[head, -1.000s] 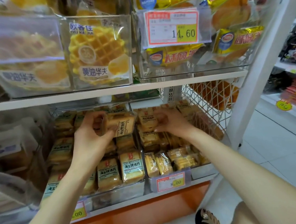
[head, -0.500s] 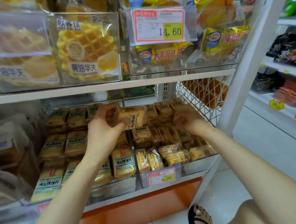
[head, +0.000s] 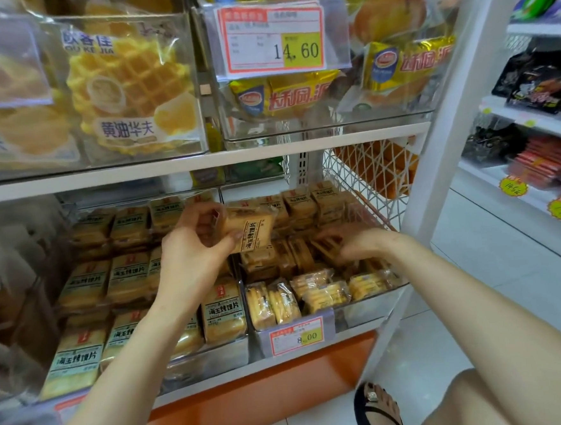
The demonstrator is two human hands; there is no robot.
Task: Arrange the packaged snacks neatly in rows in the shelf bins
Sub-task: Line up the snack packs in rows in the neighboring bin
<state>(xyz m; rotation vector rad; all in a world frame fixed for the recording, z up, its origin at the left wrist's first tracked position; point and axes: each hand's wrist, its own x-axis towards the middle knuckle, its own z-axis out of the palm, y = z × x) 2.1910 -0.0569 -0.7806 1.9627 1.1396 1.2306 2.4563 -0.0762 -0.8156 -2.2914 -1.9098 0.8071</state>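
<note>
The left hand (head: 189, 252) grips a snack packet (head: 250, 227) between thumb and curled fingers. It is lifted clear of the rows and tilted, above the divider between the left bin (head: 213, 356) and the right bin (head: 362, 309). The packet's label reads 海玉烤馍片, like the flat rows filling the left bin. The right hand (head: 357, 243) lies palm down among the standing packets in the right bin. Its fingers are blurred, so I cannot tell whether they pinch one or only press. The shelf board (head: 202, 161) hangs low over both bins and shades their back rows. A white wire panel (head: 362, 173) closes the right side, just beside a white upright post (head: 449, 134). A price tag (head: 296, 335) on the right bin's front reads 8.00. On the shelf above, a larger tag (head: 272, 37) reads 14.60 and covers part of the yellow bags (head: 297, 91) with red lettering. Left of them stand waffle packs (head: 131, 86) marked OU KE JIA and 黄油华夫. A sandalled foot (head: 376, 408) shows on the tiled floor. A second ago the right hand lay nearer the divider; it now sits further right. The left hand holds the same packet, shifted slightly right over the divider.
</note>
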